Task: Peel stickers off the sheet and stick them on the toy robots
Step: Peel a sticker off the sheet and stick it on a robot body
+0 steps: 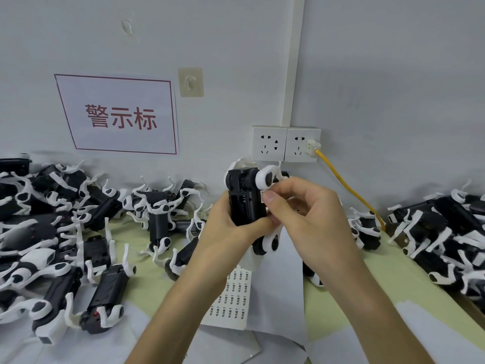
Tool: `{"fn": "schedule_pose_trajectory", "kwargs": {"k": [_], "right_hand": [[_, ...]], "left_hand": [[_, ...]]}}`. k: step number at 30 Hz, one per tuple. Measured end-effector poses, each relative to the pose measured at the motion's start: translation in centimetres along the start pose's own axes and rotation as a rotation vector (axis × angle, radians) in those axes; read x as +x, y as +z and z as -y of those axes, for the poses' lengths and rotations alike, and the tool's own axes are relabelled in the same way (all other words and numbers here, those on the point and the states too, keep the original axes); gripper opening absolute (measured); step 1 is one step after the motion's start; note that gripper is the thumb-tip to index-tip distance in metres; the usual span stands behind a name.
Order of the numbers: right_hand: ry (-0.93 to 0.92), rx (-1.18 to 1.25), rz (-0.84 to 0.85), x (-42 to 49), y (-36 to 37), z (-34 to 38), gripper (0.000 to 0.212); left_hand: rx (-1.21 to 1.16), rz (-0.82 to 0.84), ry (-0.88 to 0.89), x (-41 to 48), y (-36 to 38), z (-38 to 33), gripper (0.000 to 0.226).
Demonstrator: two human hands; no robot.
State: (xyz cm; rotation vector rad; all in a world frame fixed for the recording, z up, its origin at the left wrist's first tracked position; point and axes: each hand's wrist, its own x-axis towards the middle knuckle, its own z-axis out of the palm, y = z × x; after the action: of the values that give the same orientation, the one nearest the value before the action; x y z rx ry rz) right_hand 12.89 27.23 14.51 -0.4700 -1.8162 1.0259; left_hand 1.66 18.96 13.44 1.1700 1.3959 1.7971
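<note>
Landmark: the sticker sheet point(232, 295), white, printed in rows of small labels, lying flat on the table point(341, 292) among loose white paper backing.

Held toy robot point(246, 203): black body, white legs, raised upright in the air above the sheet's far end, underside toward the camera.

Left hand point(225, 227): wrapped around the robot's lower body from the left, thumb across the front, fingers behind. Closed firmly on it.

Right hand point(307, 206): just right of the robot, above and right of the sheet. Thumb and forefinger pinched narrow on a small white sticker point(263, 197) at the robot's right edge. Sticker touches the body; whether it is fully stuck down cannot be told, as the thumb covers part of it.

Left of the sheet: a dense heap of toy robots point(60, 232), black with white legs, lying in all directions, some on their backs.

Right of the sheet: a second pile point(446, 237) of the same robots, well apart from the first.

Beyond the sheet, on the wall: a double power socket point(286, 144) with a white plug and yellow cable point(349, 185) running down to the right. A red-bordered sign point(118, 114) with red characters hangs above the left heap.
</note>
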Motion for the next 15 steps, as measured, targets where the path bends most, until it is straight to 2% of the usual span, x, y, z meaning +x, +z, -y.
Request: {"fn": "schedule_pose_trajectory", "kwargs": {"k": [4, 11, 13, 15], "right_hand": [[-0.014, -0.005, -0.02, -0.03, 0.14, -0.12, 0.012], [0.023, 0.028, -0.039, -0.08, 0.05, -0.22, 0.014], [0.052, 0.07, -0.027, -0.07, -0.06, -0.26, 0.019], [0.096, 0.096, -0.003, 0.13, -0.41, -0.5, 0.037]], "left_hand": [[0.009, -0.023, 0.008, -0.1, 0.08, -0.11, 0.029], [0.024, -0.039, 0.021, -0.2, 0.28, -0.28, 0.028], [0.016, -0.025, 0.014, -0.24, 0.21, -0.34, 0.029], [-0.025, 0.004, -0.017, -0.26, -0.07, -0.42, 0.028]]}}
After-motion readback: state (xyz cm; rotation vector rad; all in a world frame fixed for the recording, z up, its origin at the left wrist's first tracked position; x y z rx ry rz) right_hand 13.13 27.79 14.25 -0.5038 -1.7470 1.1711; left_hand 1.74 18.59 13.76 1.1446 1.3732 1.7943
